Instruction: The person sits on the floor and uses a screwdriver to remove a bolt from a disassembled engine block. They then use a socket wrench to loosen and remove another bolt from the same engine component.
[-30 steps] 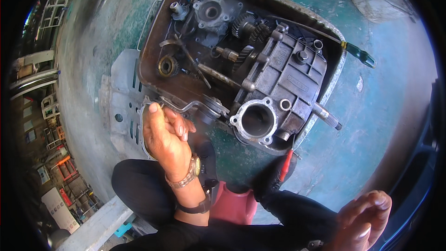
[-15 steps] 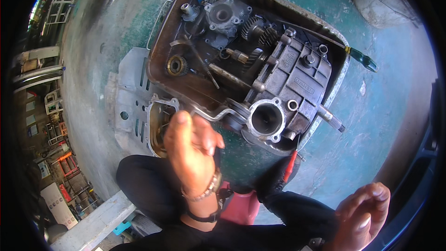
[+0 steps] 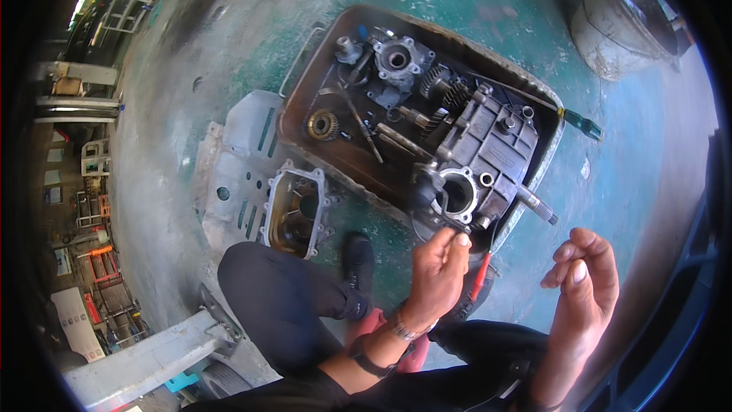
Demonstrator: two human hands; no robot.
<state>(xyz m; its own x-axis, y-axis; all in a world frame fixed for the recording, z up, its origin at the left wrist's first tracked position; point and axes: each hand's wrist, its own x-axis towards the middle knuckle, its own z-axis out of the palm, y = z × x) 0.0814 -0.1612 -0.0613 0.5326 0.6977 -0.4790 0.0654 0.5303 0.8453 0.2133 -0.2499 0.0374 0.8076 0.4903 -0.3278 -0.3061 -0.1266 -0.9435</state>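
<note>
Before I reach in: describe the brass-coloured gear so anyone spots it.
Find the big brown tray on the floor, then its left end, opposite the large grey housing. A toothed ring lies in the near corner there. Its brass-yellow colour sets it apart from the grey gears farther right.

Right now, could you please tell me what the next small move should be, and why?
I would probably bring the right hand in to steady the ribbed housing: that hand looks empty, out beyond the tray, while the left hand alone seems to pinch a bent metal part by the housing's round opening.
</note>
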